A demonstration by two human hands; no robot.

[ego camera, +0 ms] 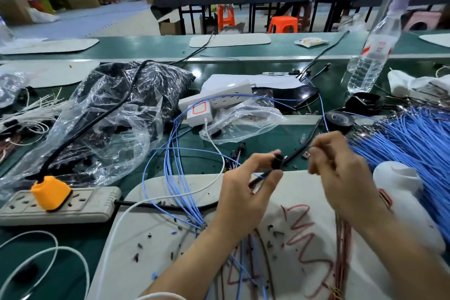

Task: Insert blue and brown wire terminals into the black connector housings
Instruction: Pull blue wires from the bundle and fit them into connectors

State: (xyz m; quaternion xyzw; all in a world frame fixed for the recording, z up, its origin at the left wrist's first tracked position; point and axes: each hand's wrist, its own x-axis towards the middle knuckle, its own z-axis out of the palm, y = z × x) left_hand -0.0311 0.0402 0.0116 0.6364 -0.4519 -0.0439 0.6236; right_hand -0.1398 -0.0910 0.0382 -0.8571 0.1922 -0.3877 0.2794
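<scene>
The left hand (243, 192) pinches a black connector housing (277, 161).

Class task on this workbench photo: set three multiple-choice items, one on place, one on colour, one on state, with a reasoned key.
1. Where is the orange plug? A in the power strip; B on a stool; C in a box.
2. The wire bundle at right is: A red; B blue; C green.
3. The left hand: A lies flat; B grips a black housing; C hangs empty.
Key: 1 A, it stands plugged into the strip; 2 B, its strands are blue; 3 B, thumb and fingers pinch the housing.
</scene>
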